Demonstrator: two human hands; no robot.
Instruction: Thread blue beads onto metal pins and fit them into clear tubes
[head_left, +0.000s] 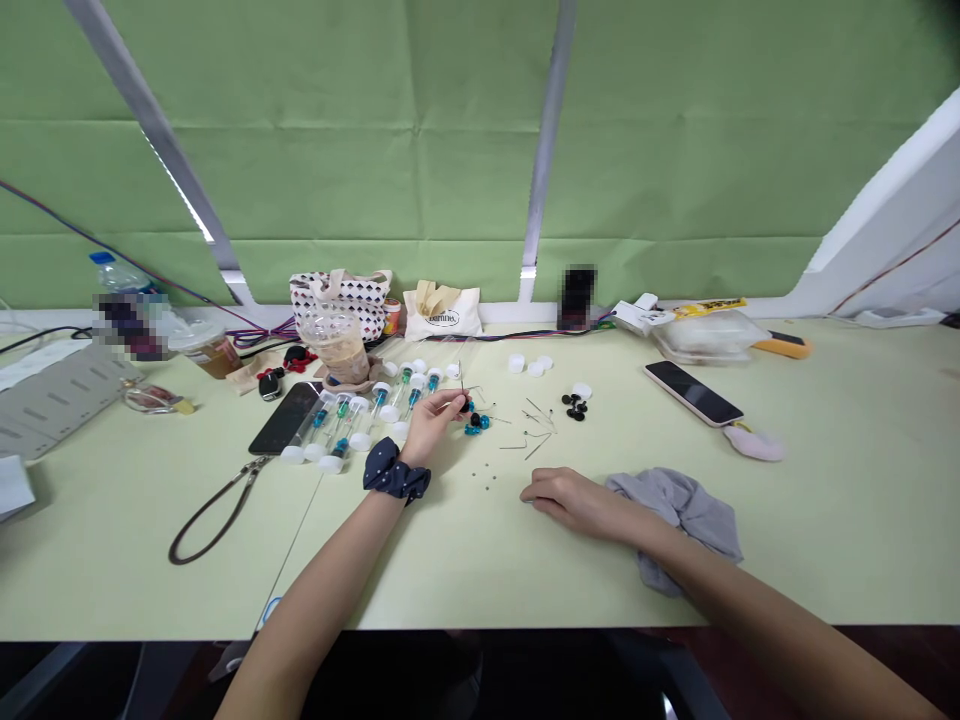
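My left hand [435,418], with a dark polka-dot scrunchie [394,473] at its wrist, pinches a small black piece with a thin metal rod standing up from it. Just right of those fingertips lie small blue parts [474,430]. My right hand [571,500] rests low on the table with its fingers closed; whatever they hold is too small to make out. Between the hands are tiny grey bits [487,488]. Thin bent metal rods [536,432] lie beyond them, beside a group of black round pieces [576,408].
Capped clear tubes [360,410] with blue and green parts lie left, near a dark phone [285,418] and an iced drink cup [341,350]. White caps [534,366] sit farther back. A grey cloth [679,510] lies by my right forearm; another phone [694,392] is beyond it.
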